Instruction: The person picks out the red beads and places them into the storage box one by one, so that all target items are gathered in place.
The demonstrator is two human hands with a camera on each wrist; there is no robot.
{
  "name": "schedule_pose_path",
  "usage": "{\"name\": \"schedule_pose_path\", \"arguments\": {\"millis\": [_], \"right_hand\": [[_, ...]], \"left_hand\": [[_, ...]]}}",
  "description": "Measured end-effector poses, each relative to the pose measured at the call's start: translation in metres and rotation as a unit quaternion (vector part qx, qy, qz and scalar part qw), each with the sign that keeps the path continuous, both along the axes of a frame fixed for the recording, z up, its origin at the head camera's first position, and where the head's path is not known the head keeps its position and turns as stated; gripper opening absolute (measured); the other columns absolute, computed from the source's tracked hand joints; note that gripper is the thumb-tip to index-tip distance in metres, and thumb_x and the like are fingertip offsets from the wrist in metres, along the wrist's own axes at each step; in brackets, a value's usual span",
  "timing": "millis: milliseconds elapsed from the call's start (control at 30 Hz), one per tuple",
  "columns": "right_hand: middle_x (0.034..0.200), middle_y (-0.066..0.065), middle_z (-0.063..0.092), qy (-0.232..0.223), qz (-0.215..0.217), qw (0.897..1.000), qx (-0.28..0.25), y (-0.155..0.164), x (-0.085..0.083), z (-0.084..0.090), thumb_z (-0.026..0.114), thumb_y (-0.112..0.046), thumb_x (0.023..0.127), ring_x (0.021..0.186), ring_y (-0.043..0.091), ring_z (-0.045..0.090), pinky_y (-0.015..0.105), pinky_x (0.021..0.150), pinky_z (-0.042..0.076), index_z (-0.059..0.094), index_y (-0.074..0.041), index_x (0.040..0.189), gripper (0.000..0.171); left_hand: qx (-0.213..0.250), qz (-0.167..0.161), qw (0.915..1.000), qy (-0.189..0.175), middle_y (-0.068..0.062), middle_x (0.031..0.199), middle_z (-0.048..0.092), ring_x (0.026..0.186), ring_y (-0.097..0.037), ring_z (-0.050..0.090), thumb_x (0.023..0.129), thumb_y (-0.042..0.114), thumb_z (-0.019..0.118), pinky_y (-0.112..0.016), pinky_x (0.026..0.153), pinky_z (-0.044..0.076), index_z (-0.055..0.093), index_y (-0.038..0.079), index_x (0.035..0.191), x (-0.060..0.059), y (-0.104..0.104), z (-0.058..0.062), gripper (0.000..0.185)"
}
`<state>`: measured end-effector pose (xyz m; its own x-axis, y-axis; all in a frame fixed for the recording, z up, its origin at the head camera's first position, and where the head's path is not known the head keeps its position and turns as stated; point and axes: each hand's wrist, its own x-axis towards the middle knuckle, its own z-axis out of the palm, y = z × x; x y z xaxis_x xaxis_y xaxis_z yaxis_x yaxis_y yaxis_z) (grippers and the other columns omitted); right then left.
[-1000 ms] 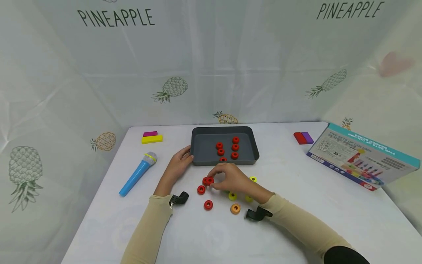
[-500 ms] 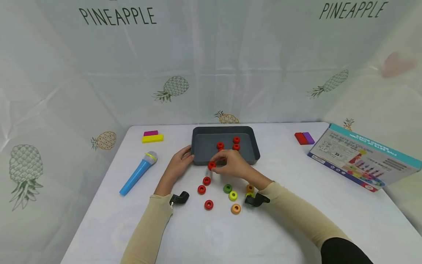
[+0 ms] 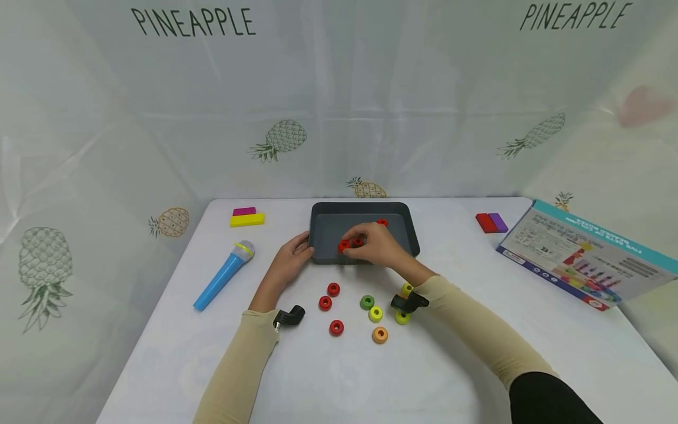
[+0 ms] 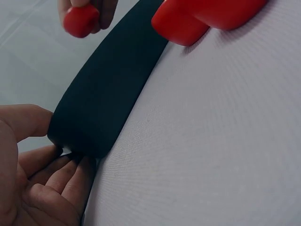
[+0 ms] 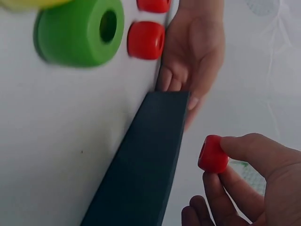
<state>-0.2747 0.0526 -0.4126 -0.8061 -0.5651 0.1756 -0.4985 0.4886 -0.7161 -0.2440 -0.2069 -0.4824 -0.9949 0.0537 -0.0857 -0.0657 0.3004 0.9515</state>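
"PINEAPPLE" in thin dark capitals on the backdrop sheet [image 3: 339, 88], top left [image 3: 193, 22]; same word again top right [image 3: 576, 16], slanted; box [image 3: 593, 259] at the table's right edge has a teal band with white lettering, upside down from the head view and too small to read; fine print on its face also illegible; wrist views show no text.

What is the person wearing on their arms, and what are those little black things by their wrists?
Both arms wear snug beige sleeves, the left sleeve and the right sleeve, reaching to the wrists. A black upper sleeve shows higher up on the right arm. A small black camera sits at each wrist: left, right. The left hand and right hand are bare, with no gloves.
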Motion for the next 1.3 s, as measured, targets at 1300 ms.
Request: {"name": "schedule_pose_path", "arguments": {"millis": [1300], "right_hand": [[0.100,0.006,0.076,-0.023,-0.016,0.998,0.056,-0.012,-0.027,-0.024,0.082,-0.016,0.083,0.084,0.014,0.067,0.025,0.070,0.056,0.078,-0.009,0.110,0.029]], "left_hand": [[-0.005,0.007,0.9999,-0.013,-0.001,0.162,0.040,0.147,-0.022,0.044,0.101,0.028,0.060,-0.042,0.122,0.037,0.042,0.023,0.155,0.002,0.002,0.004,0.057]]}}
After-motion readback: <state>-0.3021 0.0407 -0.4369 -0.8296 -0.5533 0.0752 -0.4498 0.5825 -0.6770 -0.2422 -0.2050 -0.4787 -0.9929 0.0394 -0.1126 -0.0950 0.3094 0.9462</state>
